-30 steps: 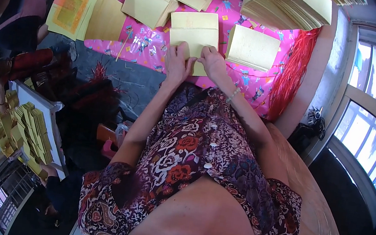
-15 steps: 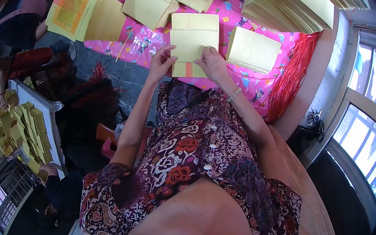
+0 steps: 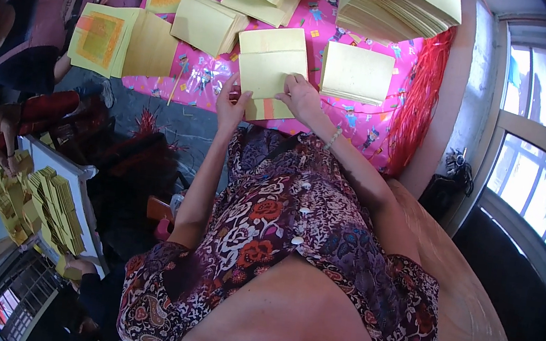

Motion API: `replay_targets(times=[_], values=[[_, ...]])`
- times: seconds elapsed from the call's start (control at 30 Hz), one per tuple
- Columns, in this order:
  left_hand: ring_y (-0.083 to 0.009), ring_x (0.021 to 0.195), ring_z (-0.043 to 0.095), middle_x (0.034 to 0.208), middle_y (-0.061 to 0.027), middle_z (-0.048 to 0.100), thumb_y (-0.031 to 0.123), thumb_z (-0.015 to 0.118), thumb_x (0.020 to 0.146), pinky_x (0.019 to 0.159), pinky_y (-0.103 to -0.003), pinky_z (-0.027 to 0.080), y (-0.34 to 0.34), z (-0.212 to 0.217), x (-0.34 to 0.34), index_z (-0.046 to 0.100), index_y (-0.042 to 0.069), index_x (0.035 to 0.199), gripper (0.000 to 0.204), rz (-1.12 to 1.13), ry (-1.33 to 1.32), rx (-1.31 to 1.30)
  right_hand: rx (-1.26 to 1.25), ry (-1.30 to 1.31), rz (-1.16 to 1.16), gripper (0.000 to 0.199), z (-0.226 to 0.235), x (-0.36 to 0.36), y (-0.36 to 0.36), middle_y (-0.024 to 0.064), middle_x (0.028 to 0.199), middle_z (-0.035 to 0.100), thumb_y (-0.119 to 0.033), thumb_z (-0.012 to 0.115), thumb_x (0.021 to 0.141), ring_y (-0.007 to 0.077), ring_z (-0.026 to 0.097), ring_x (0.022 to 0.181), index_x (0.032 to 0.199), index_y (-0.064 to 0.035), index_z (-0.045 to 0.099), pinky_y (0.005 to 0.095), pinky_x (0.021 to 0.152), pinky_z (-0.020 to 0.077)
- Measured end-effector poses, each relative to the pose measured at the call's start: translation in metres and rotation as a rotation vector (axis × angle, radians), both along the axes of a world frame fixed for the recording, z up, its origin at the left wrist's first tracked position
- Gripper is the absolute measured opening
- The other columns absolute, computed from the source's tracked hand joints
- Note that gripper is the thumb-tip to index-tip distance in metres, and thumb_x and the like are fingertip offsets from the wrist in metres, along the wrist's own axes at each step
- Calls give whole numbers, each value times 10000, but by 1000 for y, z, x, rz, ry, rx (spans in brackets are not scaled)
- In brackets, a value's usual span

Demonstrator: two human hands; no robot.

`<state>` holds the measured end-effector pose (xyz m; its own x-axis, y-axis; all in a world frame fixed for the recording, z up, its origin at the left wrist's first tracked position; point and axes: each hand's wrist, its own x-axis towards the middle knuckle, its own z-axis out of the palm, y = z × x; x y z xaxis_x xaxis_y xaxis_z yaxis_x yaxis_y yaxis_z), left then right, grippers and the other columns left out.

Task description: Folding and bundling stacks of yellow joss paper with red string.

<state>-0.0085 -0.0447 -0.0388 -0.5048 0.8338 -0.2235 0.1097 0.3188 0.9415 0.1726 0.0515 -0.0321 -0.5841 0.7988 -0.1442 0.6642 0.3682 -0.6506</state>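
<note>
A stack of pale yellow paper sheets (image 3: 269,66) lies in front of me on a pink patterned cloth (image 3: 368,131). My right hand (image 3: 298,96) pinches the top sheet at its near right edge. My left hand (image 3: 231,106) touches the stack's near left corner, where an orange patch shows. My patterned dress and both forearms fill the lower part of the view.
More yellow paper stacks surround it: one to the right (image 3: 357,73), a tall pile (image 3: 398,7) at the back right, others at the back and left (image 3: 206,24), and a sheet with an orange square (image 3: 101,37). Other people sit at left (image 3: 36,29). Windows (image 3: 530,156) are to the right.
Both hands drew back from lying flat on the stack to its near edge. The right hand has taken hold of the top sheet and the left hand shifted to the near left corner.
</note>
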Motion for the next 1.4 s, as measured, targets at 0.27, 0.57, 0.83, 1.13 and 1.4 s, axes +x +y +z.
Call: replay_targets(times=[0.27, 0.57, 0.83, 1.13, 1.4], values=[[-135, 781, 600, 882, -65, 633, 67, 647, 818, 704, -271, 501, 8, -9, 17, 524, 29, 1254, 454, 138, 109, -84, 63, 206, 22, 335, -3, 18, -3, 134, 845, 545, -294, 703, 793, 294, 578, 734, 867, -45, 492, 398, 647, 483], [-175, 1002, 608, 1123, -87, 614, 6, 530, 886, 875, -314, 499, 26, 60, 26, 544, -14, 1229, 344, 39, -573, -7, -79, 302, -321, 330, 59, 67, 10, 144, 911, 576, -282, 663, 844, 281, 614, 769, 955, -11, 511, 375, 656, 504], [-164, 956, 607, 1070, -77, 608, 17, 568, 860, 832, -302, 500, 85, 80, 88, 502, -4, 1232, 378, -223, -658, -16, -289, 498, -576, 348, 49, 154, 37, 124, 845, 639, -234, 651, 857, 189, 630, 750, 1049, 25, 522, 312, 648, 516], [-136, 754, 643, 854, -94, 683, 100, 654, 791, 690, -262, 496, 151, -1, 158, 568, -14, 1036, 283, -481, -166, -36, 46, 345, -732, 323, 12, 222, 68, 123, 772, 633, -178, 676, 824, 210, 618, 658, 1031, 19, 527, 336, 595, 490], [-217, 756, 670, 832, -120, 687, 164, 683, 757, 704, -333, 516, 154, -14, 180, 587, -2, 978, 293, -542, 180, -177, 14, 257, -749, 282, -6, 238, 65, 77, 713, 599, -155, 670, 832, 146, 566, 612, 1005, 17, 528, 300, 561, 458]])
